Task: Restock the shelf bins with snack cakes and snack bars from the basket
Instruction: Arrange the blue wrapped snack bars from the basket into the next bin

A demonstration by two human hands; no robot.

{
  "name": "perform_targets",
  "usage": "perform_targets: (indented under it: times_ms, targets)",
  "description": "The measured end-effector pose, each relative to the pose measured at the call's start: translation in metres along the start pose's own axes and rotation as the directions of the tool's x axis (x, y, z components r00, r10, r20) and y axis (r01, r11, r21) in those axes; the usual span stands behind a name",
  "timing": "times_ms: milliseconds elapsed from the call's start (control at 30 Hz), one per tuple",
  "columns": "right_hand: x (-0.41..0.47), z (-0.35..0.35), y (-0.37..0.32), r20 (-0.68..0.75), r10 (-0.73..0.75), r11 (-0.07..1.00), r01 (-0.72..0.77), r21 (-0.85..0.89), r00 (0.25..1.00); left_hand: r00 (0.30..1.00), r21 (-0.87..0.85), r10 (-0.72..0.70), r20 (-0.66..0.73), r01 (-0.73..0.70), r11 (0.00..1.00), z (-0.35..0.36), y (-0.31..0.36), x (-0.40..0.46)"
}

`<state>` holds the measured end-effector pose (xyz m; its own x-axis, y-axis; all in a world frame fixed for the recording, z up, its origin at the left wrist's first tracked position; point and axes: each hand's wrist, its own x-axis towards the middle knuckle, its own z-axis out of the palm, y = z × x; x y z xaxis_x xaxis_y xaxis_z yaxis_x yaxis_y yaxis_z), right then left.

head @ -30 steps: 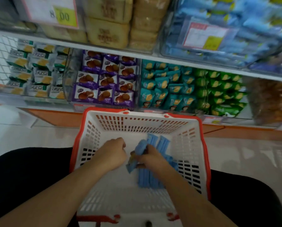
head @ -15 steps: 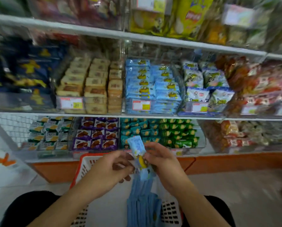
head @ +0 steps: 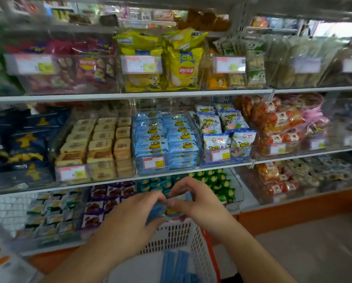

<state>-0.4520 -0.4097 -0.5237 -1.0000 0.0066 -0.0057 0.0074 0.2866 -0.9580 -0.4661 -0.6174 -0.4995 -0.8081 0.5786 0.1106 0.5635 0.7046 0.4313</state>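
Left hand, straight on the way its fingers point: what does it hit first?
Probably the right hand: the left hand points up and right, and both grip the blue packet between them. Beyond lies the teal snack bin; depth is unclear.

- Setting: a retail shop, at its snack aisle.
- White shelf boards (head: 130,96) run in tiers across the view, each carrying clear plastic bins (head: 167,160) packed with many identical wrapped goods.
- Printed price tags (head: 141,65), white with a yellow patch, are fixed to the bin fronts.
- Stock includes yellow crisp bags (head: 183,66), blue snack packets (head: 165,139), tan boxed cakes (head: 99,144) and purple packets (head: 109,199).
- A white plastic shopping basket with red rim (head: 183,235) sits before the lowest shelf, holding more blue packets.
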Motion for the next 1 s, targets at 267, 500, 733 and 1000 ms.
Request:
perform_targets:
  times_ms: [267,500,733,1000]
  targets:
    - [0.04,-0.032,-0.003,-0.099,-0.01,1.0,0.007,-0.029,0.995,0.998,0.123,0.069,0.012,-0.07,0.99,-0.016,0.013,0.069]
    - [0.154,-0.089,-0.006,-0.479,-0.134,0.818,-0.176,-0.548,0.868,0.992,0.183,-0.022,-0.126,0.045,0.982,-0.037,-0.019,0.21]
    - [0.208,-0.096,0.021,-0.447,-0.084,0.608,-0.31,-0.731,0.89,0.971,0.32,-0.03,-0.238,0.107,0.941,-0.03,-0.061,0.359]
    - [0.206,-0.092,0.024,-0.446,-0.139,0.659,-0.253,-0.708,0.884,0.969,0.428,-0.003,-0.248,0.112,0.897,0.003,-0.092,0.43]
